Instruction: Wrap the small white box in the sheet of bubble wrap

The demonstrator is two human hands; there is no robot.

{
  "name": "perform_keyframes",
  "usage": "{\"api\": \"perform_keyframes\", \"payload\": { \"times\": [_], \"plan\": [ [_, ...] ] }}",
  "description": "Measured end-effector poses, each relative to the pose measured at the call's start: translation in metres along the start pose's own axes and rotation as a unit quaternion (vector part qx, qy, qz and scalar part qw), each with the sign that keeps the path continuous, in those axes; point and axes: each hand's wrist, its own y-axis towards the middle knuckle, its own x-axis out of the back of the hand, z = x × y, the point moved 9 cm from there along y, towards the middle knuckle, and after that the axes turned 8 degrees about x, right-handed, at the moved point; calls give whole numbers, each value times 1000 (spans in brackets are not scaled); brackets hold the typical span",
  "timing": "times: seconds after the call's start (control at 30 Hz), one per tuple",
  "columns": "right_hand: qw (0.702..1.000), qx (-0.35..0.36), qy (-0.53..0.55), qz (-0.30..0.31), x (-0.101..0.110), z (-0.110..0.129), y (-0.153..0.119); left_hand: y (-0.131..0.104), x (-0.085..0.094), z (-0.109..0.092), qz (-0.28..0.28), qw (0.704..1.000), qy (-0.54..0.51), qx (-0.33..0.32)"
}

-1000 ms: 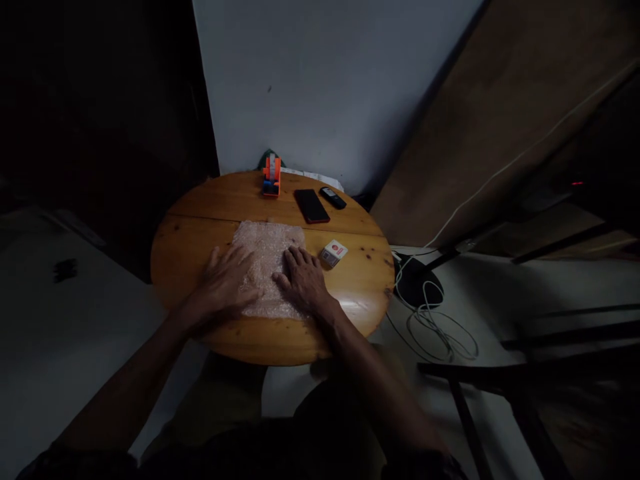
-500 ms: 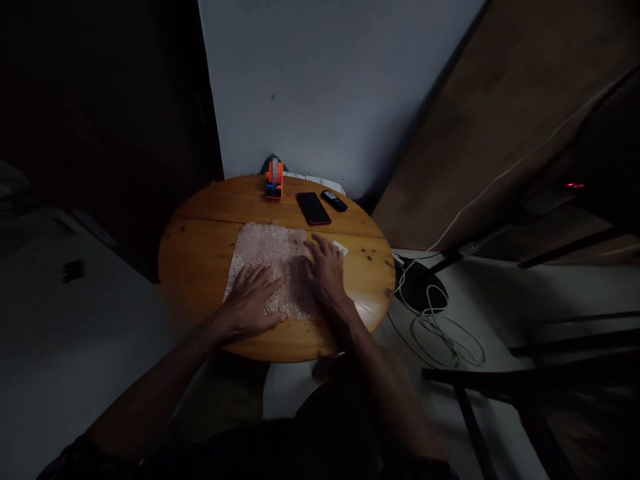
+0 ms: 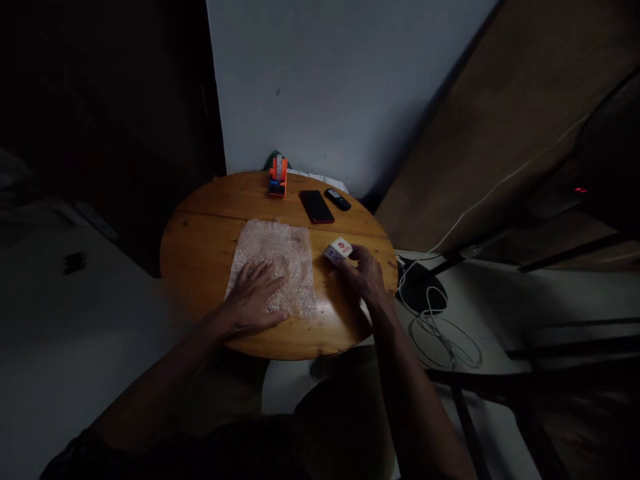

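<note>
A sheet of bubble wrap [image 3: 295, 257] lies spread on the round wooden table [image 3: 195, 260]. My left hand [image 3: 254, 300] rests flat on its lower left part, fingers spread and holding nothing. To the right of the sheet, my right hand [image 3: 365, 272] grips a small white box [image 3: 340, 249] with a red mark on its top. The thumb and fingers close on the box's right side; some of the fingers are hidden. I cannot tell whether the box still touches the table.
At the table's back stands an orange tape dispenser [image 3: 279, 177]. A black smartphone [image 3: 317, 207] and a small keypad phone [image 3: 337, 199] lie to its right. A white wall [image 3: 340, 87] rises behind. Coiled pale cable [image 3: 440, 327] and dark furniture legs occupy the floor at right.
My right hand has left the bubble wrap, moved right and taken hold of the small white box. My left hand stays flat on the sheet.
</note>
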Motion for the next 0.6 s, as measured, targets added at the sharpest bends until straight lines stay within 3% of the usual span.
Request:
{"api": "perform_keyframes", "payload": {
  "times": [0.13,0.3,0.43,0.6],
  "plan": [
    [982,62,177,26,-11,50,-6,0,1,-2,6,1000,-4,8],
    [931,87,334,118,-58,101,-14,-2,12,-9,10,1000,-10,-2],
    [911,66,379,149,-93,103,-16,-8,30,0,-1,1000,-11,-9],
    [913,52,376,147,-103,90,-17,-13,32,42,-21,998,12,64]
  ]
}}
